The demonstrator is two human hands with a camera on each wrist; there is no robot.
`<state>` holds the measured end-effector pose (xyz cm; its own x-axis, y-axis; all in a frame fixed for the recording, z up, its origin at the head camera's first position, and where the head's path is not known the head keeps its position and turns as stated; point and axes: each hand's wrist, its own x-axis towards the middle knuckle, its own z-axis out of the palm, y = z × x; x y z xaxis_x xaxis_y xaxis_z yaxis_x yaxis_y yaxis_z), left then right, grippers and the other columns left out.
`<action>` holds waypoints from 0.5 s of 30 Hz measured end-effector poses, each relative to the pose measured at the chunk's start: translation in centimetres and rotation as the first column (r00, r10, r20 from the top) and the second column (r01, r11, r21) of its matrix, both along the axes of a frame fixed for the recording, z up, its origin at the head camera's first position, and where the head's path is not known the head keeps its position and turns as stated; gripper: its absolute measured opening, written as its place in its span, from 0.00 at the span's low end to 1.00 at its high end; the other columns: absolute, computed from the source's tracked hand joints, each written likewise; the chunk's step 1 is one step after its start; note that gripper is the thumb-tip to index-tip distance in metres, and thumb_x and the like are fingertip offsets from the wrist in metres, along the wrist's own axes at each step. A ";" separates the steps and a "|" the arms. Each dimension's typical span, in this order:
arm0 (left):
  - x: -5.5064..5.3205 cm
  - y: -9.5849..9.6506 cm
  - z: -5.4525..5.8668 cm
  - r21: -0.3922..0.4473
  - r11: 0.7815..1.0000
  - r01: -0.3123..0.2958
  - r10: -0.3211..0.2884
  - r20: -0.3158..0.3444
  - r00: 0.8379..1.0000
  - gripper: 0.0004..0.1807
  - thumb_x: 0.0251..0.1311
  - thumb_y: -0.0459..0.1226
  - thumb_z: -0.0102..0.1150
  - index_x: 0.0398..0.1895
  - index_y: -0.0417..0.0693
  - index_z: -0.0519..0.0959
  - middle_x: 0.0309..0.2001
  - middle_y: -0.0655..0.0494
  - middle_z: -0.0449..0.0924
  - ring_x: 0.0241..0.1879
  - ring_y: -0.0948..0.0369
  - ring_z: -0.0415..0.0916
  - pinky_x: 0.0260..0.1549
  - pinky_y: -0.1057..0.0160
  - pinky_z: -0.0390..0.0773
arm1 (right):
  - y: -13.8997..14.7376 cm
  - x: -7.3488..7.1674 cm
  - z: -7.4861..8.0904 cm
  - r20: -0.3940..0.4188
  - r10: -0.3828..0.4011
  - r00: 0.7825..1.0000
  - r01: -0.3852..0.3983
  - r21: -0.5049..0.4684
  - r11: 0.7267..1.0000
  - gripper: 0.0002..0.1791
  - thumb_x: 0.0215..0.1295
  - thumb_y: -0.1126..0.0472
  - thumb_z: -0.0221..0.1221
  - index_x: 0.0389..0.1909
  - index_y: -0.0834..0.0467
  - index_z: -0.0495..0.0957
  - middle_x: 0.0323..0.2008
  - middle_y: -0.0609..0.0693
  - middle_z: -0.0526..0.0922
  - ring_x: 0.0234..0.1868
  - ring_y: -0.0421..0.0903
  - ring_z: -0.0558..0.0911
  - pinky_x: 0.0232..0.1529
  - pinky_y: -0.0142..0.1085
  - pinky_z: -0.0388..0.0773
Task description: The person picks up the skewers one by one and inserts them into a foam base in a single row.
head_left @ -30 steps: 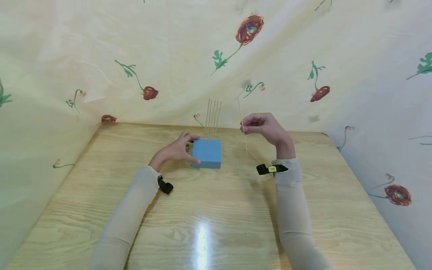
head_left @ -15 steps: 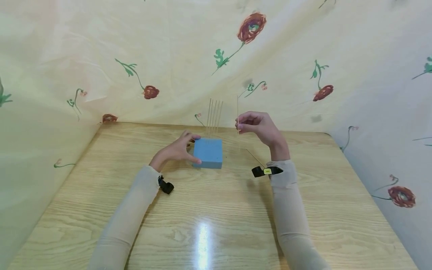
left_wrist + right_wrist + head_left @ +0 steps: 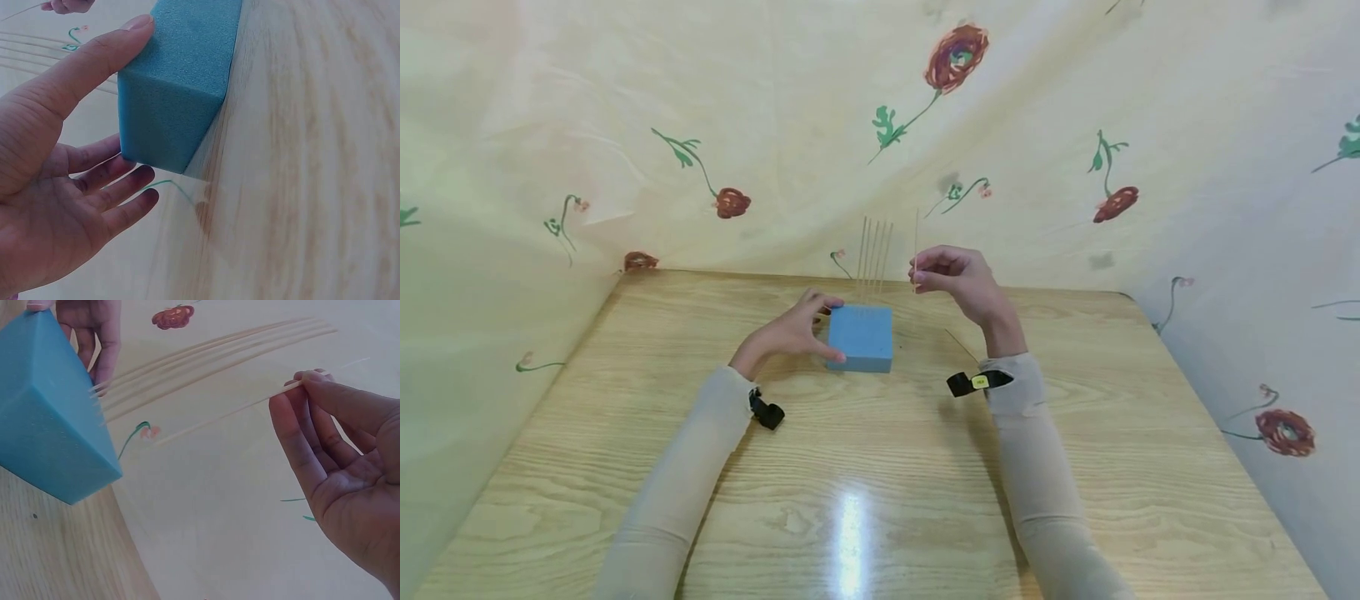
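A blue foam block (image 3: 861, 337) lies on the table, gripped at its left side by my left hand (image 3: 784, 332). In the left wrist view the thumb (image 3: 106, 56) presses one face, while the fingers reach the opposite side. Several thin wooden skewers (image 3: 225, 353) stand in a row out of the block's top, near its back edge. Between the thumb and fingertips of my right hand (image 3: 957, 279) another wooden skewer (image 3: 219, 417) is pinched, roughly upright. It is held to the right of the row, its lower end apart from the block.
One more loose skewer (image 3: 960, 343) lies on the wooden table (image 3: 925, 467), partly hidden by the right wrist strap (image 3: 979, 382). Behind the table hangs a flower-printed cloth (image 3: 805, 133), which also covers both sides.
My right hand has moved left toward the block with its skewer, which has gone from slightly tilted to nearly upright. The left hand and the block have stayed in place.
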<state>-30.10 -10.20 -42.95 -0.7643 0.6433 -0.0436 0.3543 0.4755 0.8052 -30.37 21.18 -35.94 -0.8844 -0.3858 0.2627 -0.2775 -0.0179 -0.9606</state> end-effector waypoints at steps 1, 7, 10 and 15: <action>0.0 0.0 0.0 0.000 1.000 0.001 -0.001 0.001 1.000 0.51 0.54 0.43 0.78 0.77 0.45 0.59 0.71 0.42 0.53 0.70 0.44 0.57 0.69 0.38 0.64 | -0.2 0.0 -0.1 0.004 -0.004 1.000 0.004 -0.010 1.000 0.07 0.67 0.73 0.63 0.42 0.62 0.85 0.39 0.49 0.87 0.39 0.48 0.86 0.44 0.37 0.87; -0.1 -0.1 -0.2 -0.001 1.000 -0.002 0.002 0.008 1.000 0.51 0.53 0.43 0.79 0.77 0.45 0.59 0.70 0.42 0.52 0.70 0.44 0.57 0.69 0.39 0.64 | -1.1 -0.4 -0.8 0.018 -0.033 0.999 0.034 -0.076 0.997 0.08 0.67 0.74 0.63 0.42 0.61 0.84 0.39 0.49 0.87 0.40 0.48 0.86 0.44 0.37 0.87; -0.1 -0.1 -0.2 -0.004 1.000 -0.004 0.004 0.007 1.000 0.51 0.54 0.44 0.78 0.77 0.46 0.59 0.70 0.43 0.53 0.70 0.44 0.58 0.68 0.39 0.64 | -1.6 -0.6 -1.2 0.003 -0.049 0.999 0.049 -0.099 0.994 0.08 0.67 0.74 0.62 0.43 0.62 0.84 0.38 0.49 0.87 0.39 0.46 0.86 0.44 0.36 0.86; -0.3 -0.1 -0.2 -0.006 1.000 -0.003 0.003 0.006 1.000 0.51 0.54 0.44 0.78 0.77 0.46 0.59 0.69 0.43 0.53 0.70 0.45 0.58 0.68 0.39 0.65 | -2.2 -0.7 -1.6 -0.018 -0.077 0.997 0.074 -0.129 0.989 0.07 0.67 0.74 0.63 0.43 0.64 0.84 0.38 0.49 0.87 0.40 0.44 0.86 0.44 0.36 0.86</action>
